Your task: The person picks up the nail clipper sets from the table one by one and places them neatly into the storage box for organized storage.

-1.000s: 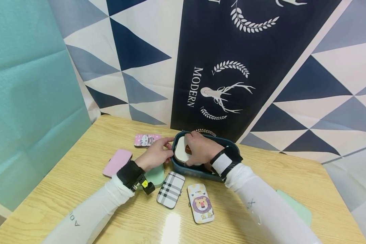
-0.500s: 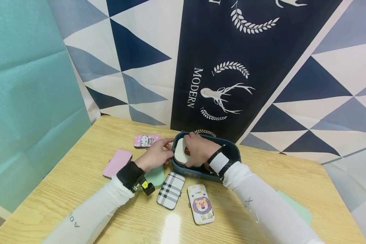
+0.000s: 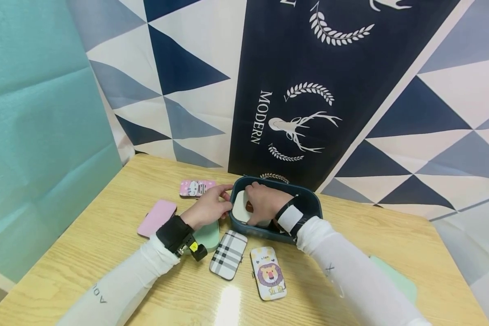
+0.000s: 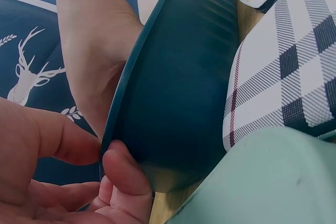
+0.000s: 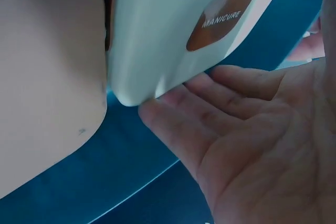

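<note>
At the back of the table stands a dark blue basket. My left hand pinches the rim at its left end, thumb outside, as the left wrist view shows. Inside the basket, my right hand grips a white manicure case by opposite edges. That case has a brown label reading "MANICURE" in the right wrist view, and my fingertips touch its edge. Beside it there is a pale case. My right hand and wrist hide much of the basket's inside.
Near the basket lie a plaid case, a lion case and a mint case, partly under my left wrist. Farther left are a pink case and a pink cartoon case. Another mint case is by my right forearm.
The right hand and the white manicure case have gone slightly lower into the basket. My left hand keeps its place on the rim.
</note>
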